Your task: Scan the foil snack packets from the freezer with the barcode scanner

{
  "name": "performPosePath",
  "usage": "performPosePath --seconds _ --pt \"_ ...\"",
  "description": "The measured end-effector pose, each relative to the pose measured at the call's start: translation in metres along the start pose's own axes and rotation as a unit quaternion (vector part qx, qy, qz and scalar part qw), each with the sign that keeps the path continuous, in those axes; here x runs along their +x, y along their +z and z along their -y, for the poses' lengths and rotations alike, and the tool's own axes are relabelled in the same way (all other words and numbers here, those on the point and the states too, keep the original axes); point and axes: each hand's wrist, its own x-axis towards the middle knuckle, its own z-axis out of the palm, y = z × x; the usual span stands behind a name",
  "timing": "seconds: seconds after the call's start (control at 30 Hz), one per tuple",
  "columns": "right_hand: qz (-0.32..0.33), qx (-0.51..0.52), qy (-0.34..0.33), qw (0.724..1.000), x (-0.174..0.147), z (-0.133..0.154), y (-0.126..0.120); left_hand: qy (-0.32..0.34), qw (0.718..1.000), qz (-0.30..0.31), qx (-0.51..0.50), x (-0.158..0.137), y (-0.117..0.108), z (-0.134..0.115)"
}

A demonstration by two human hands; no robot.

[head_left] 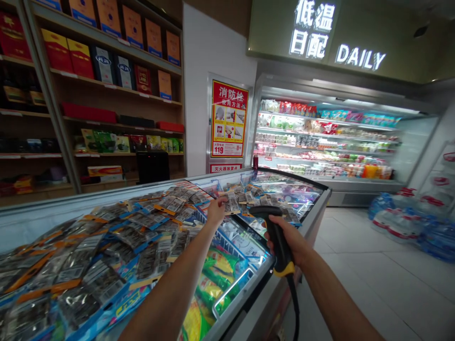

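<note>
Fingers of the left hand (215, 211) pinch the near edge of a small clear-and-dark plastic packet with a printed label (232, 204), which lies on top of the chest freezer's glass lid (245, 284), toward its far right corner. Left arm reaches out across the lid from the near edge. Fingers of the right hand (289, 241) are wrapped tight around the grip of a black handheld barcode scanner with a yellow band at its base (275, 234); scanner head sits just right of the held packet and points toward it, near but not touching as far as can be told. Black cable (295, 303) hangs from the scanner's base, down past the freezer's right edge. Left and middle of the lid: a dense, overlapping spread of matching dark packets with orange and blue header cards (106, 255), running from the near left corner to the far edge. Under the glass by the near right corner: green and yellow frozen-food bags (213, 279). Behind the freezer's far edge: wooden shelves with red, orange and blue boxes (106, 71). Far right: a lit open refrigerated case (327, 142), blurred. Floor at right: shrink-wrapped packs of water bottles (408, 222).
</note>
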Motion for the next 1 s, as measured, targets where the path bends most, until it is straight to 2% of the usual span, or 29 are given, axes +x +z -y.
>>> performPosePath --seconds 0.17,0.4,0.53,0.8,1.0 --pt "0.007 -0.011 -0.004 1.000 -0.001 0.011 -0.002 0.039 0.999 -0.017 -0.005 0.002 0.001 0.003" --pt "0.027 -0.041 -0.002 0.999 0.000 0.016 -0.002 0.095 0.990 -0.052 -0.091 0.008 0.009 0.013" --pt "0.027 -0.041 -0.002 0.999 -0.003 0.019 -0.003 0.115 0.987 -0.054 -0.100 0.007 0.010 0.016" --pt "-0.011 -0.020 -0.031 0.999 0.000 0.024 -0.015 0.074 0.995 -0.051 -0.033 0.004 0.007 0.008" --pt "-0.080 -0.011 -0.050 0.995 0.012 0.025 -0.037 0.050 0.998 -0.026 -0.008 0.014 0.017 -0.026"
